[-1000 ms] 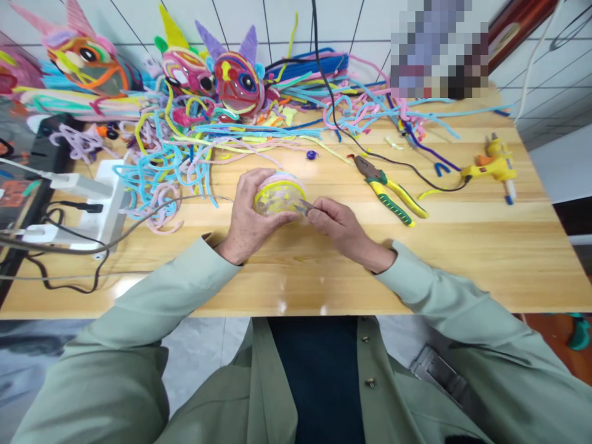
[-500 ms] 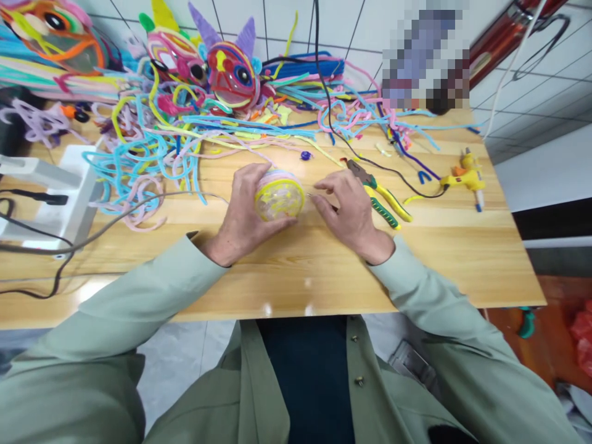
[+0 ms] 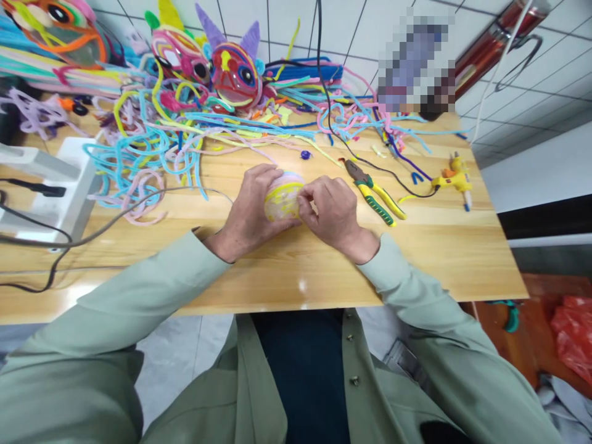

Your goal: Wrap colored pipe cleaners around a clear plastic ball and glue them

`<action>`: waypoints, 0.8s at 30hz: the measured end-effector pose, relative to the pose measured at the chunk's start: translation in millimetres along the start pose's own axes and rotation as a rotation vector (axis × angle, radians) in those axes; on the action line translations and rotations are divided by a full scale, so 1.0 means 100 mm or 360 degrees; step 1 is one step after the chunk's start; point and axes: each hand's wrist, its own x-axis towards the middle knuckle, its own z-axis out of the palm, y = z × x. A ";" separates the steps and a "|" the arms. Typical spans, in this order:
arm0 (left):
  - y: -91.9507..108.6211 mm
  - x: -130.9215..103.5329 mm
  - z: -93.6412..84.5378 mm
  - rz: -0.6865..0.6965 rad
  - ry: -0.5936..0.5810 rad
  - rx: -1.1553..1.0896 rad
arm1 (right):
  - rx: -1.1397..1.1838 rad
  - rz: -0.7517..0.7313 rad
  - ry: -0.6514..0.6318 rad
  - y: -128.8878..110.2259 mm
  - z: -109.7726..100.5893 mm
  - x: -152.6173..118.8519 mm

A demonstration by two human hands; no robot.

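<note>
My left hand (image 3: 250, 213) is wrapped round a clear plastic ball (image 3: 281, 206) from its left side, thumb underneath and fingers over the top. Yellow pipe cleaner rings the ball's face, and pale lilac strands lie behind that ring. At the ball's right edge my right hand (image 3: 330, 209) makes a pinch with thumb and index finger, touching the rim. What is in the pinch, if anything, is too small to make out. Pliers (image 3: 377, 194) with yellow and green handles lie just right of my right hand. A small dark blue coil (image 3: 306, 155) sits behind the ball.
Heaped pipe cleaners (image 3: 139, 145) cover the back left of the wooden table (image 3: 259, 280). Decorated animal-face balls (image 3: 237, 77) stand behind them. A yellow glue gun (image 3: 456, 182) lies at right, its black cord crossing the table. A white power strip (image 3: 76, 185) stands at left.
My right hand has moved left, from a gap beside the ball to contact with its right edge. The ball and my left hand have shifted slightly right in view.
</note>
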 end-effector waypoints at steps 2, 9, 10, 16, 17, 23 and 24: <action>-0.01 0.00 0.00 -0.0001 0.0000 0.0000 | -0.0044 0.0100 -0.0066 0.00 0.02 0.01; -0.04 0.00 0.00 -0.0027 0.0008 -0.0021 | 0.0262 0.0365 -0.0002 0.12 -0.05 0.00; -0.04 0.00 -0.01 -0.0035 -0.0002 -0.0016 | 0.0254 0.0395 0.0027 0.20 -0.10 0.02; 0.02 0.00 -0.08 -0.0022 -0.0075 -0.0068 | -0.0264 0.0633 0.0247 0.84 -0.48 0.10; 0.02 0.00 -0.09 -0.0025 -0.0097 -0.0110 | -0.0293 0.0635 0.0272 0.87 -0.51 0.10; -0.02 -0.01 -0.13 -0.0133 -0.0123 -0.0284 | 0.0087 0.0207 0.0011 0.38 -0.33 0.00; -0.02 -0.02 -0.13 -0.0151 -0.0112 -0.0302 | 0.0145 0.0109 -0.0032 0.27 -0.28 -0.01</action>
